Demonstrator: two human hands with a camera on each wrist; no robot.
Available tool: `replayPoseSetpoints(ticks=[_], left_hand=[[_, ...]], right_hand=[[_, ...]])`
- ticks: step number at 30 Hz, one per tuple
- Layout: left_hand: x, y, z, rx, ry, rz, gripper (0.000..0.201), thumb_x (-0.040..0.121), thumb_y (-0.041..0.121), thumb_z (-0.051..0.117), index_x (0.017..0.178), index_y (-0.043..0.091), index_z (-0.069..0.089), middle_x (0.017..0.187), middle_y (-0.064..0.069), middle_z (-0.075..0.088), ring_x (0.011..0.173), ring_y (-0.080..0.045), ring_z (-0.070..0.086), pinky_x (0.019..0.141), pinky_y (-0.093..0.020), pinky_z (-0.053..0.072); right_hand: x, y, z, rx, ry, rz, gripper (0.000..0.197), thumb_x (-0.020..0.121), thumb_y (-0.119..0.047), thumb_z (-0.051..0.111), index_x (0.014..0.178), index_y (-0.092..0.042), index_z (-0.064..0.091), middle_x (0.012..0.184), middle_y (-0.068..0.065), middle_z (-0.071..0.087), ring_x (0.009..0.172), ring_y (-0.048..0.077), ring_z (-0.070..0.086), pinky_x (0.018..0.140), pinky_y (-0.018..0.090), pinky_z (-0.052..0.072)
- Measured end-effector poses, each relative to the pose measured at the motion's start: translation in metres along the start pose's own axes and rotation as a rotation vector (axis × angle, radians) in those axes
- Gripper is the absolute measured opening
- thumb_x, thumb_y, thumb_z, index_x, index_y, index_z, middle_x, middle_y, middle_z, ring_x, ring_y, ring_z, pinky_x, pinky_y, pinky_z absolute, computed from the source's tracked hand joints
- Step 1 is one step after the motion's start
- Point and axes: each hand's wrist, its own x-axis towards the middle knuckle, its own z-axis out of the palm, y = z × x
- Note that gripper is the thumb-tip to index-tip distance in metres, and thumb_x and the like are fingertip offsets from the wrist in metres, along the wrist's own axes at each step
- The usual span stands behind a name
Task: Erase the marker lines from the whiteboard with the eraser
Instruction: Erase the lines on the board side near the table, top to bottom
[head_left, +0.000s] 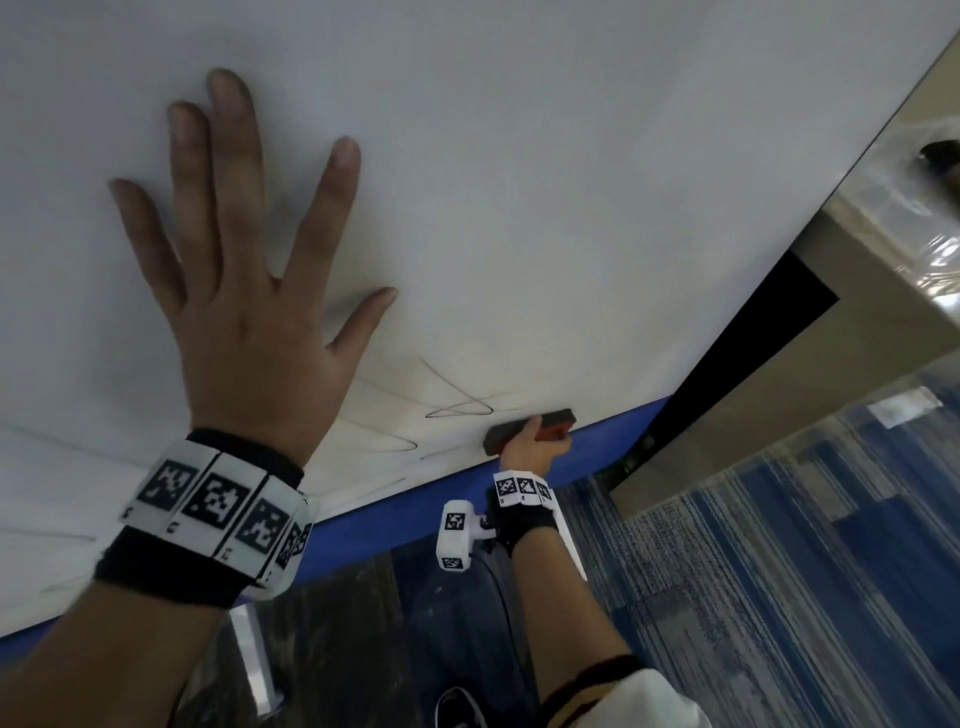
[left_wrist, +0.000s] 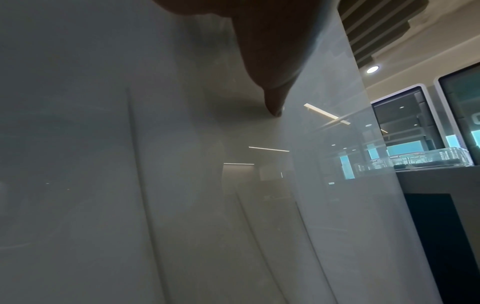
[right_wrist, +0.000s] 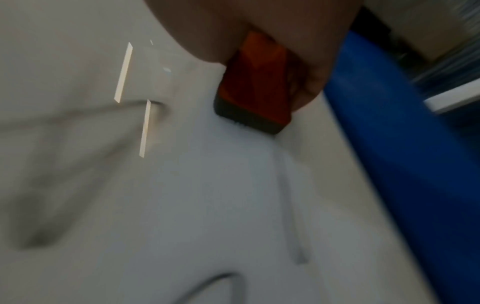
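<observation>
An orange-backed, dark-felted block eraser (head_left: 530, 429) is gripped by the right hand (head_left: 530, 450) against the glossy white whiteboard (head_left: 519, 182) beside thin black marker lines (head_left: 457, 408); the left hand (head_left: 244, 291) is pressed flat, fingers spread

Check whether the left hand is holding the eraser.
No, the left hand lies flat with spread fingers on the whiteboard; the right hand grips the eraser.

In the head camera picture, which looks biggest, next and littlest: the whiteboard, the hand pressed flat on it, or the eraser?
1. whiteboard
2. left hand, flat on the board; it is nearest the camera, so it looks extra big
3. eraser, gripped by the right hand farther away
</observation>
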Motion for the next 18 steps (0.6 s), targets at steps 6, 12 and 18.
replayPoseSetpoints(ticks=[6,12,18], left_hand=[[-0.002,-0.001,0.000,-0.026,-0.011,-0.002,0.075,0.099,0.058,0.057,0.159,0.028,0.023,0.158,-0.036,0.024,0.147,-0.054,0.023,0.110,-0.076,0.025],[-0.004,0.005,0.000,-0.020,-0.007,-0.026,0.073,0.100,0.057,0.058,0.158,0.025,0.028,0.158,-0.037,0.025,0.147,-0.054,0.023,0.112,-0.075,0.023],[-0.006,0.004,0.002,0.004,-0.026,-0.034,0.073,0.100,0.059,0.054,0.158,0.027,0.022,0.158,-0.036,0.024,0.148,-0.054,0.022,0.115,-0.074,0.019]], right_hand=[[-0.081,-0.068,0.010,0.052,-0.247,-0.674,0.061,0.098,-0.033,0.062,0.146,-0.038,0.025,0.145,0.004,0.044,0.128,0.025,0.051,0.106,0.039,0.047],[-0.042,-0.018,0.001,0.004,-0.169,-0.434,0.062,0.101,-0.028,0.060,0.149,-0.038,0.022,0.142,0.007,0.046,0.122,0.027,0.055,0.105,0.039,0.049],[-0.036,-0.006,0.006,0.084,-0.041,0.106,0.066,0.101,-0.022,0.061,0.152,-0.013,0.021,0.147,0.019,0.045,0.120,0.029,0.053,0.109,0.048,0.046]])
